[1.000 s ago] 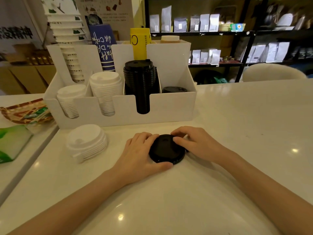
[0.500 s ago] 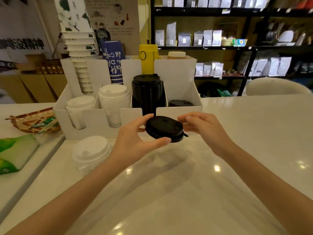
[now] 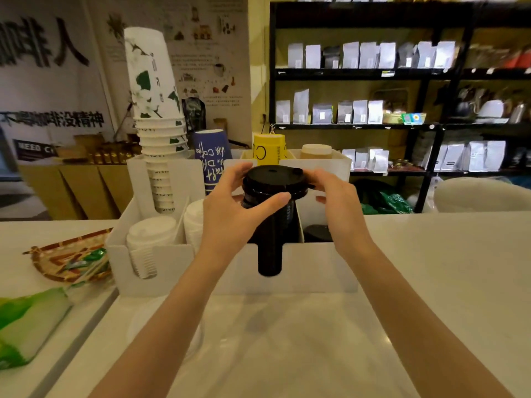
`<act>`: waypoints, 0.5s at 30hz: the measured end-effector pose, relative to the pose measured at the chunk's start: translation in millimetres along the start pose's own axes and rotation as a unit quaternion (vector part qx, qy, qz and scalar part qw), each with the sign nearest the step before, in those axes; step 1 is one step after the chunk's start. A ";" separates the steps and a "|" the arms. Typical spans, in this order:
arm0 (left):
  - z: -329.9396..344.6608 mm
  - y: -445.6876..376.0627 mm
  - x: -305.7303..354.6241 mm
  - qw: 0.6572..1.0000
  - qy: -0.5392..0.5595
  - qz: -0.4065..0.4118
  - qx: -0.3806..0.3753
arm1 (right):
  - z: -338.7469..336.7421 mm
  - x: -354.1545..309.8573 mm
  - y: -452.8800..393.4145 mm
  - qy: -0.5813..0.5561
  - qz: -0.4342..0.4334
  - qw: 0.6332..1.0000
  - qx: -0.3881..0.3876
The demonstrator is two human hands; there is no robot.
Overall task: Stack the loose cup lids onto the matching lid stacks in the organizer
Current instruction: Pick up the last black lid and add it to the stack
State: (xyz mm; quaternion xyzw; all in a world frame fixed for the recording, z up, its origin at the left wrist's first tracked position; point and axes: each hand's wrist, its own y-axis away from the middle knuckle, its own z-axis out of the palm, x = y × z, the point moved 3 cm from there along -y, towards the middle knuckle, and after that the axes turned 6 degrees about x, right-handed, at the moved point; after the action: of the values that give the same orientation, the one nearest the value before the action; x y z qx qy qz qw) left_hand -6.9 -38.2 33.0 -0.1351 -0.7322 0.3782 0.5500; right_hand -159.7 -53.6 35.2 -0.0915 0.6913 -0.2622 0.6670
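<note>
A black lid (image 3: 273,179) sits at the top of the tall black lid stack (image 3: 270,254) in the white organizer (image 3: 178,271). My left hand (image 3: 230,214) grips the lid's left side, thumb across its front rim. My right hand (image 3: 336,202) pinches its right edge by the tab. Two white lid stacks (image 3: 146,242) fill the organizer's left slots; the second one (image 3: 194,225) is partly hidden behind my left hand. A low black lid stack (image 3: 317,232) lies in the rightmost slot. The loose white lids on the counter show only as a blur (image 3: 161,320) under my left forearm.
Paper cup stacks stand in the organizer's back row: white-green (image 3: 156,133), blue (image 3: 211,156), yellow (image 3: 268,149). A woven tray (image 3: 60,259) with packets and a green pack (image 3: 26,320) lie on the left. Shelves of bags stand behind the white counter (image 3: 431,268).
Both hands lifted the black lid off the counter and carried it up and forward onto the top of the tall black stack. The view tilted upward.
</note>
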 end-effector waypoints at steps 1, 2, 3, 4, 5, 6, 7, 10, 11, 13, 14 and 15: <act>1.3 -4.4 -2.1 1.000 -0.008 0.007 0.010 | 4.9 0.7 -4.3 -0.006 0.004 1.000 -0.004; 3.0 -8.1 -5.0 1.000 -0.014 0.009 0.017 | 9.5 2.3 -8.0 -0.018 0.007 1.000 -0.008; 4.7 -10.8 -8.6 1.000 -0.015 0.006 0.021 | 13.6 4.8 -10.9 -0.027 0.009 1.000 -0.014; 6.5 -12.9 -12.7 1.000 -0.012 -0.001 0.020 | 17.1 8.3 -13.3 -0.030 0.008 0.999 -0.020; 8.1 -14.7 -17.3 1.000 -0.014 -0.007 0.019 | 19.8 12.3 -15.3 -0.028 0.004 0.999 -0.030; 9.2 -16.0 -21.7 1.000 -0.022 -0.011 0.018 | 22.4 16.2 -16.7 -0.024 -0.004 0.999 -0.046; 10.1 -16.7 -25.8 0.999 -0.038 -0.014 0.017 | 24.6 19.7 -17.7 -0.019 -0.009 0.998 -0.064; 12.9 -17.3 -35.6 0.996 -0.084 -0.022 0.018 | 28.3 27.4 -21.0 -0.004 -0.009 0.995 -0.100; 14.1 -17.2 -37.8 0.995 -0.094 -0.024 0.016 | 29.3 29.5 -21.8 -0.003 -0.008 0.994 -0.106; 17.1 -17.1 -40.5 0.994 -0.104 -0.033 0.006 | 31.1 34.8 -22.9 -0.011 0.001 0.993 -0.115; 18.6 -17.3 -41.5 0.993 -0.108 -0.037 0.000 | 32.0 37.6 -23.6 -0.016 0.006 0.993 -0.118; 19.8 -17.6 -42.1 0.993 -0.115 -0.038 -0.004 | 32.4 40.3 -24.4 -0.016 0.009 0.993 -0.120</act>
State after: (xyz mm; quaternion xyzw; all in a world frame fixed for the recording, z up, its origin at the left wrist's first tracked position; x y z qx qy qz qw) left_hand -5.9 -83.9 13.5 -0.0652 -0.7968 0.3668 0.4757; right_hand -137.5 -101.2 12.6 -0.1693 0.7079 -0.1699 0.6643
